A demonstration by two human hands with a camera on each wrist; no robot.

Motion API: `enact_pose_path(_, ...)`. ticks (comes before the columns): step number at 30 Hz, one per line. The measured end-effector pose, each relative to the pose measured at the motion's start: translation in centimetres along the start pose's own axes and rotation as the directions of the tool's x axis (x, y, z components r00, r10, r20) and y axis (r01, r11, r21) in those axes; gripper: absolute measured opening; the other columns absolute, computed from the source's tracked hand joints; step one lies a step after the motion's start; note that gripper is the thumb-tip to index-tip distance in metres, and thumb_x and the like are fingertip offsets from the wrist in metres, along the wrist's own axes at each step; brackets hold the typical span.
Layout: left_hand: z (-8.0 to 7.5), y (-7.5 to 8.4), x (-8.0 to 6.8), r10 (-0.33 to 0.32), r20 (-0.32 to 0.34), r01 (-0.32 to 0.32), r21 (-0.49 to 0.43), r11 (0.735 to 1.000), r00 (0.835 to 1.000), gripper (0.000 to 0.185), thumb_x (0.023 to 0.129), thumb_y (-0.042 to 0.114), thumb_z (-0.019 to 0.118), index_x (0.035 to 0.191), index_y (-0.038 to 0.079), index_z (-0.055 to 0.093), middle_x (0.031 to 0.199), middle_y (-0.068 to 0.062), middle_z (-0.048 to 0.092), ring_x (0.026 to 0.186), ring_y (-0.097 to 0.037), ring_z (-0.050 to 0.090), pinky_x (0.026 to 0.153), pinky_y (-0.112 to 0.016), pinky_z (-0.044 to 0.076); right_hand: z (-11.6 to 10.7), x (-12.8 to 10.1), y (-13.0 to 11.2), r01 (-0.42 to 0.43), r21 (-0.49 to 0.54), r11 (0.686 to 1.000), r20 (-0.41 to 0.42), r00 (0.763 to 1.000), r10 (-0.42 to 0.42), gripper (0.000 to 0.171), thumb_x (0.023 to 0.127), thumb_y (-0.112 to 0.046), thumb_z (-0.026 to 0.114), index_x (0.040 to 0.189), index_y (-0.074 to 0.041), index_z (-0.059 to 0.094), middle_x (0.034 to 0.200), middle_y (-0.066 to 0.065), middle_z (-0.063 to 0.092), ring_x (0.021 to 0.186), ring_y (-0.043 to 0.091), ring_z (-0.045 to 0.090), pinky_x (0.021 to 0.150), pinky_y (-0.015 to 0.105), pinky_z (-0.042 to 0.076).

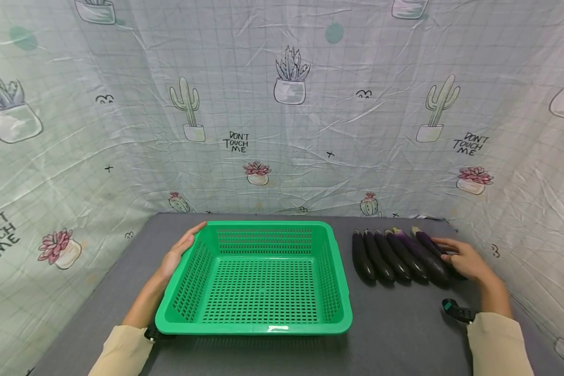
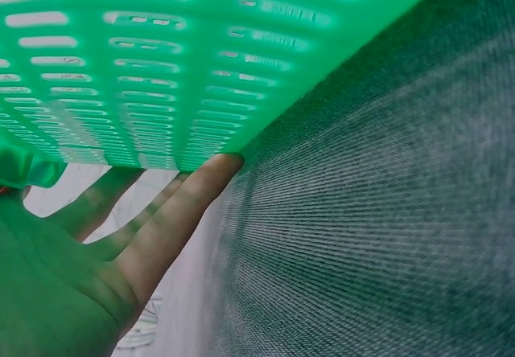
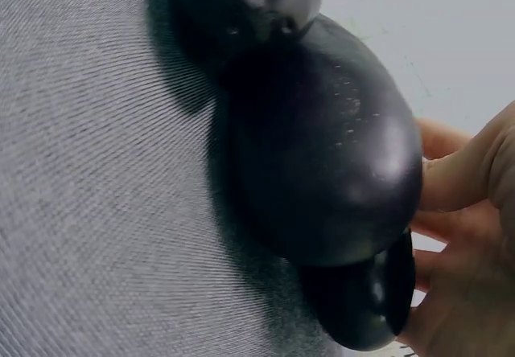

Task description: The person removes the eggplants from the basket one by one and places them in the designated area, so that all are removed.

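Observation:
A green plastic basket (image 1: 263, 329) with slotted walls stands on the grey table. My left hand (image 1: 173, 259) rests along its left side, fingers extended toward the far corner; the left wrist view shows those fingers (image 2: 173, 224) straight against the outer wall. Several dark eggplants (image 1: 387, 258) lie in a row to the basket's right. At the row's right end, my right hand (image 1: 465, 259) holds the outermost eggplant (image 1: 427, 241) between thumb and fingers. In the right wrist view, a thicker eggplant (image 3: 322, 148) partly hides this smaller eggplant (image 3: 366, 301) and the fingers behind it.
A pale curtain (image 1: 282, 130) printed with potted cacti hangs behind the table and along both sides. Grey tabletop (image 1: 395, 329) shows in front of the eggplants. A black strap device (image 1: 458, 312) sits at the right wrist.

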State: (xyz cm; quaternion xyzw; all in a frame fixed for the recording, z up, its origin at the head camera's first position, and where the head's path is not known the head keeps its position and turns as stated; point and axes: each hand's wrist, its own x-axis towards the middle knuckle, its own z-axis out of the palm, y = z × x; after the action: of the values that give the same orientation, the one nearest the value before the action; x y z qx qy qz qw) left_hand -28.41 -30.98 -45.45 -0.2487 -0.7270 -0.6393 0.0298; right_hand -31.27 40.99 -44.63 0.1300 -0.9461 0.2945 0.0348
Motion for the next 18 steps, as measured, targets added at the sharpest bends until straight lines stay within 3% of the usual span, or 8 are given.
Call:
enact_pose_path(3,-0.03,-0.07,0.0,0.009,-0.002,-0.009,0.0,1.0,1.0,0.055,0.116,0.02,0.018,0.161,-0.011,0.014,0.157,0.017,0.033,0.138,0.014,0.037,0.107,-0.009,0.033,0.06,0.07,-0.08,-0.007,0.0,1.0,0.013,1.0,0.007,0.043,0.097,0.008,0.053,0.138,0.017,0.053,0.138,0.043,0.053,0.125,0.063,0.05,0.09,0.058,0.051)
enact_pose_path(7,-0.02,-0.09,-0.03,-0.002,-0.007,0.002,0.005,1.0,1.0,0.054,0.116,0.021,0.019,0.162,-0.009,0.016,0.157,0.016,0.033,0.138,0.013,0.037,0.106,-0.009,0.033,0.0,0.08,-0.32,-0.033,0.005,0.999,0.034,0.999,0.032,0.043,0.097,0.008,0.05,0.139,0.017,0.052,0.139,0.043,0.052,0.127,0.063,0.048,0.091,0.056,0.05)
enact_pose_path(10,0.0,-0.07,-0.06,-0.014,-0.005,0.014,-0.01,1.0,1.0,0.055,0.116,0.021,0.018,0.162,-0.007,0.015,0.159,0.012,0.031,0.138,0.012,0.039,0.106,-0.01,0.035,-0.14,0.07,-0.52,-0.044,0.005,0.999,0.049,0.998,0.044,0.045,0.096,0.008,0.049,0.141,0.016,0.052,0.14,0.042,0.053,0.128,0.062,0.048,0.087,0.04,0.052)
enact_pose_path(14,0.02,-0.04,-0.08,-0.02,-0.002,0.02,-0.028,0.999,1.0,0.055,0.116,0.022,0.018,0.163,-0.007,0.014,0.161,0.008,0.03,0.138,0.01,0.04,0.106,-0.011,0.037,-0.23,-0.01,-0.62,-0.041,0.017,0.999,0.052,0.998,0.041,0.046,0.096,0.008,0.049,0.141,0.014,0.052,0.139,0.041,0.055,0.128,0.06,0.05,0.077,0.017,0.045)
enact_pose_path(18,0.07,-0.03,-0.04,-0.024,0.003,0.024,-0.044,0.999,1.0,0.055,0.116,0.022,0.019,0.163,-0.006,0.014,0.161,0.008,0.031,0.138,0.009,0.041,0.106,-0.011,0.038,-0.22,-0.1,-0.67,-0.037,0.019,0.999,0.044,0.998,0.036,0.044,0.098,0.006,0.05,0.141,0.013,0.053,0.138,0.04,0.056,0.128,0.059,0.05,0.075,0.014,0.042)
